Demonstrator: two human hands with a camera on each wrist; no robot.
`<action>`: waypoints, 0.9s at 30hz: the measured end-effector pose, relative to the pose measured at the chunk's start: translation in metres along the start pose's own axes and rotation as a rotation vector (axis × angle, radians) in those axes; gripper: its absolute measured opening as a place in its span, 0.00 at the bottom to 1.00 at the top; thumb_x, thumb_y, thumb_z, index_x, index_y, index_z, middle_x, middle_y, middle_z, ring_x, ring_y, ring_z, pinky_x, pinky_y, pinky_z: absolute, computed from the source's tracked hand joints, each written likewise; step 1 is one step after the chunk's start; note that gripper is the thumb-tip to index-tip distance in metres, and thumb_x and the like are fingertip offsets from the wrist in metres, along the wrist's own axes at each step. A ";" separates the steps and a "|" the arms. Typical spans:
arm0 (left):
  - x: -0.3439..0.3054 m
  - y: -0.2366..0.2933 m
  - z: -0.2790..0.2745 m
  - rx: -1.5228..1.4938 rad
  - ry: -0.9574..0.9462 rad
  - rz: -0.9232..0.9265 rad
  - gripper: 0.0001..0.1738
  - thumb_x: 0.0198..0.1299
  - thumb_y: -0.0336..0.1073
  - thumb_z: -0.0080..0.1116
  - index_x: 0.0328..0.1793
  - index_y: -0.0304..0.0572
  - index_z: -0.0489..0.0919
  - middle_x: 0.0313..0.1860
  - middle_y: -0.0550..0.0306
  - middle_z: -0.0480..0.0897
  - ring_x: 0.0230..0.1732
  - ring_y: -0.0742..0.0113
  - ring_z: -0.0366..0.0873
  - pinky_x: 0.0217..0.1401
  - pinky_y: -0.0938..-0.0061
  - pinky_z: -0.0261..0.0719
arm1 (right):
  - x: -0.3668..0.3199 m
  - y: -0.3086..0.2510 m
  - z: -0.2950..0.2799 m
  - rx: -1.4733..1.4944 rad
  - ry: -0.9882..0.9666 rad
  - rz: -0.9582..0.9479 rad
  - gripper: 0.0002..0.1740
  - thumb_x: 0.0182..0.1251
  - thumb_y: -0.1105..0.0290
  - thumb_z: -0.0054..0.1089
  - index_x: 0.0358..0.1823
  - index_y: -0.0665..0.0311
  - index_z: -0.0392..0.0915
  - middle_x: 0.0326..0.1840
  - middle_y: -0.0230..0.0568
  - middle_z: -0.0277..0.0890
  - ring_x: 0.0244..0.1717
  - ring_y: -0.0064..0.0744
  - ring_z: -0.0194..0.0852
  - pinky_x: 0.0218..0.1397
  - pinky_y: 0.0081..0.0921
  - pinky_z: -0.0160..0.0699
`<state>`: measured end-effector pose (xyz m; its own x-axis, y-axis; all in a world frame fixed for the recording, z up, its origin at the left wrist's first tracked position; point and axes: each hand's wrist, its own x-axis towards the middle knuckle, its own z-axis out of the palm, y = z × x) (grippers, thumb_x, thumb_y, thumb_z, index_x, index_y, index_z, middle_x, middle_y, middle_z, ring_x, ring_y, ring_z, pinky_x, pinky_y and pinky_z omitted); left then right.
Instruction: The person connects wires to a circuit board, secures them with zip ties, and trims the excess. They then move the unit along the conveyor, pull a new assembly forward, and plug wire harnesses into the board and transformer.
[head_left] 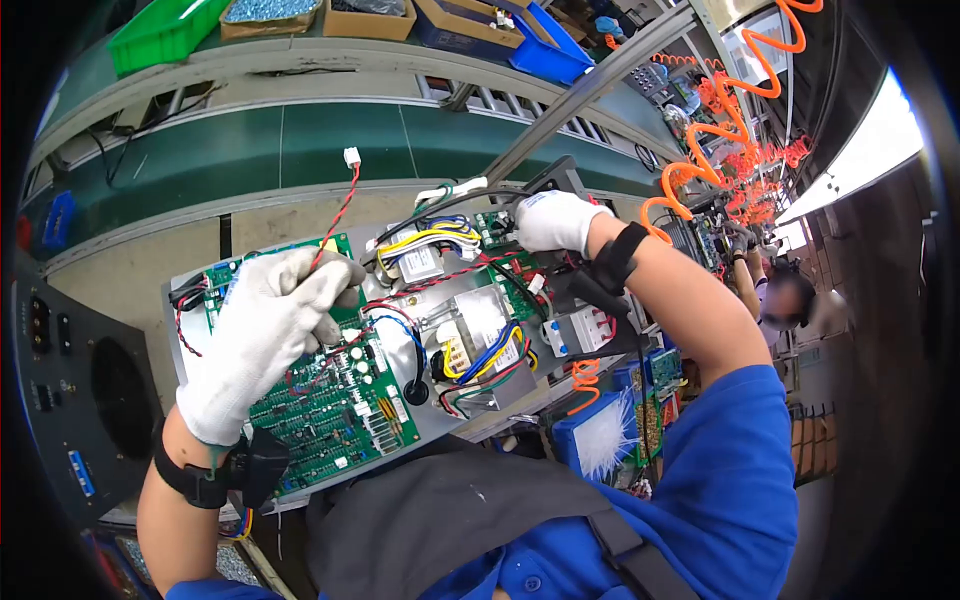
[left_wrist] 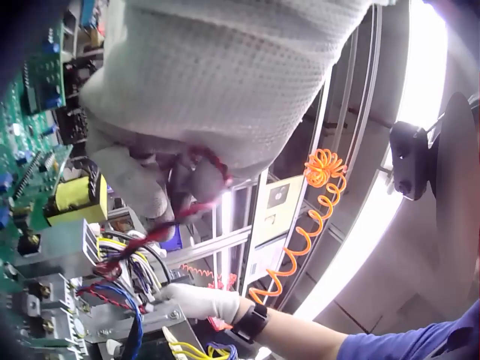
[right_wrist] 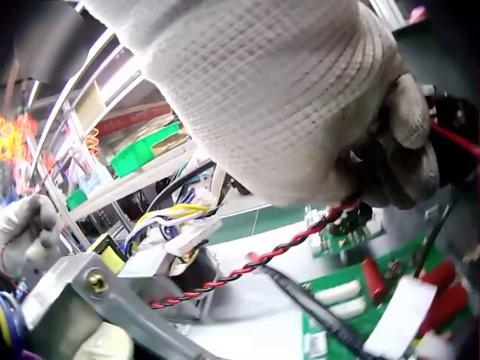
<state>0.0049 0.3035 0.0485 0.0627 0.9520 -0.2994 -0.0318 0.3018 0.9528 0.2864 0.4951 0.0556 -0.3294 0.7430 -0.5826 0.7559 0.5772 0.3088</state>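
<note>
My gloved left hand (head_left: 265,320) pinches a red-and-black twisted wire (head_left: 340,212) above the large green circuit board (head_left: 330,420). A white plug (head_left: 351,157) stands up at that wire's free end. At the far right of the metal chassis (head_left: 445,425), my gloved right hand (head_left: 560,222) has its fingers curled beside a small green board (head_left: 492,228). In the right wrist view a red-and-black twisted wire (right_wrist: 247,266) runs into this hand's grip, and red wire shows past the fingertips. The right hand's fingertips are partly hidden by the glove in the head view.
Transformers (head_left: 480,335) with yellow, blue and white wires fill the chassis middle. A black fan unit (head_left: 100,390) stands at left. Behind runs a green conveyor (head_left: 340,140) below a shelf with a green bin (head_left: 165,38). Orange coiled hoses (head_left: 700,150) hang at right; another person (head_left: 785,300) works beyond.
</note>
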 end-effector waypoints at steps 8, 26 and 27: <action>0.003 -0.014 -0.009 -0.028 -0.036 -0.027 0.20 0.71 0.46 0.52 0.46 0.34 0.82 0.33 0.60 0.83 0.22 0.83 0.75 0.24 0.89 0.71 | 0.019 0.009 -0.004 0.068 -0.176 0.102 0.13 0.53 0.70 0.53 0.33 0.72 0.84 0.30 0.51 0.84 0.30 0.43 0.86 0.34 0.36 0.83; 0.009 -0.020 -0.010 -0.011 -0.043 -0.119 0.17 0.71 0.41 0.50 0.46 0.34 0.82 0.32 0.60 0.83 0.22 0.84 0.74 0.22 0.88 0.69 | 0.043 0.031 0.000 0.340 -0.475 0.036 0.09 0.62 0.68 0.51 0.31 0.66 0.77 0.19 0.37 0.79 0.17 0.30 0.80 0.17 0.24 0.75; 0.009 -0.020 -0.009 -0.023 -0.047 -0.107 0.17 0.71 0.41 0.50 0.46 0.35 0.82 0.32 0.60 0.83 0.21 0.84 0.74 0.22 0.88 0.68 | 0.045 0.032 0.002 0.393 -0.488 0.063 0.10 0.62 0.68 0.50 0.31 0.67 0.77 0.19 0.38 0.79 0.18 0.30 0.81 0.16 0.24 0.75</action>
<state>-0.0031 0.3067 0.0267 0.1139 0.9110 -0.3964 -0.0454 0.4034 0.9139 0.2974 0.5463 0.0382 -0.0518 0.4776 -0.8771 0.9474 0.3013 0.1081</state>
